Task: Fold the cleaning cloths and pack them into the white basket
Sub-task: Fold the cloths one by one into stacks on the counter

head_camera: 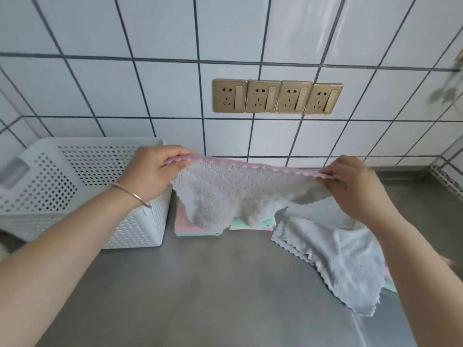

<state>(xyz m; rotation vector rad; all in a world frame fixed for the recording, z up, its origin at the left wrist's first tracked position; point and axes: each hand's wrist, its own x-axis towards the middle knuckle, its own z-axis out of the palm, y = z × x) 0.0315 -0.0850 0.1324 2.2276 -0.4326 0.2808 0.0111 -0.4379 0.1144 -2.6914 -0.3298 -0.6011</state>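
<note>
A grey cloth with a pink top edge (pixel 235 194) hangs stretched in the air between my hands, above the counter. My left hand (pixel 152 171) pinches its left corner and my right hand (pixel 358 186) pinches its right corner. Under it lies a flat stack of pink and green folded cloths (pixel 200 231). A loose pile of grey cloths with zigzag edges (pixel 338 254) lies on the counter at the right, beneath my right forearm. The white perforated basket (pixel 82 171) stands at the left against the wall, partly behind my left hand and forearm.
The steel counter (pixel 213 291) runs from the wall toward me. A tiled wall with a row of gold power sockets (pixel 276 97) rises behind the cloths. A blurred object (pixel 446 93) hangs at the far right edge.
</note>
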